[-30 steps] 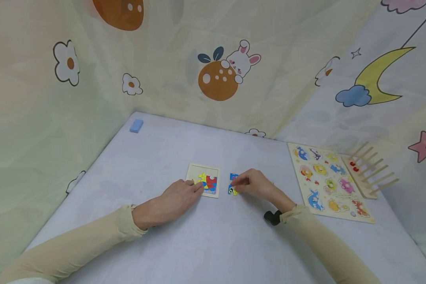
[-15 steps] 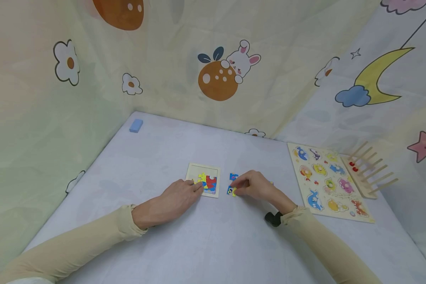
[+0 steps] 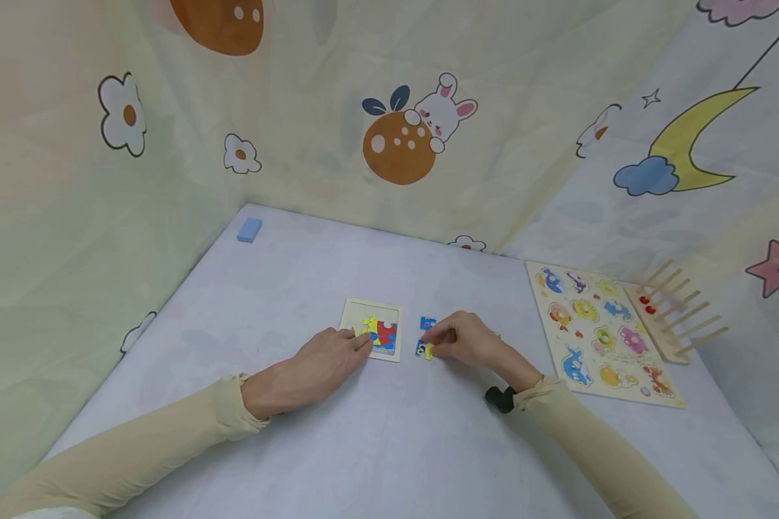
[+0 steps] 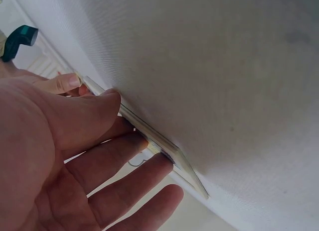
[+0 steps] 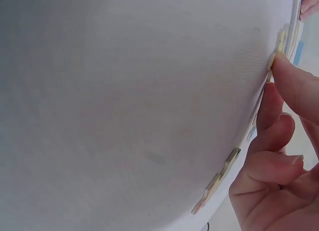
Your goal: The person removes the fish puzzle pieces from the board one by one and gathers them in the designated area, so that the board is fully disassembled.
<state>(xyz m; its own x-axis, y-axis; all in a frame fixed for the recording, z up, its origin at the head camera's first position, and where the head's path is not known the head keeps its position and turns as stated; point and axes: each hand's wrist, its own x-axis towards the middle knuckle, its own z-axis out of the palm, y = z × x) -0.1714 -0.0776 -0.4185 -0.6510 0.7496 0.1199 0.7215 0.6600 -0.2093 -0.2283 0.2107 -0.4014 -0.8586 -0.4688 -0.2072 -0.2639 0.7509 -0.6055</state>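
In the head view my left hand (image 3: 324, 367) rests its fingertips on the near left part of a small wooden puzzle tray (image 3: 357, 305). Yellow, red and blue jigsaw pieces (image 3: 386, 333) fill part of that tray. The left wrist view shows the left fingers (image 4: 119, 156) extended along the edge of the tray (image 4: 172, 151). Just right of the tray, my right hand (image 3: 467, 340) pinches a blue and yellow puzzle piece (image 3: 422, 349) between thumb and forefinger, low at the tabletop. Another blue piece (image 3: 427, 323) lies just beyond it.
More loose pieces (image 5: 217, 180) lie beside the right hand in the right wrist view. A large animal peg puzzle board (image 3: 584, 335) and a wooden rack with upright pegs (image 3: 665, 324) stand at the right. A blue block (image 3: 249, 230) sits at the far left corner.
The right hand and its puzzle piece have shifted very slightly left since the first frame. The left hand stays in place on the tray.
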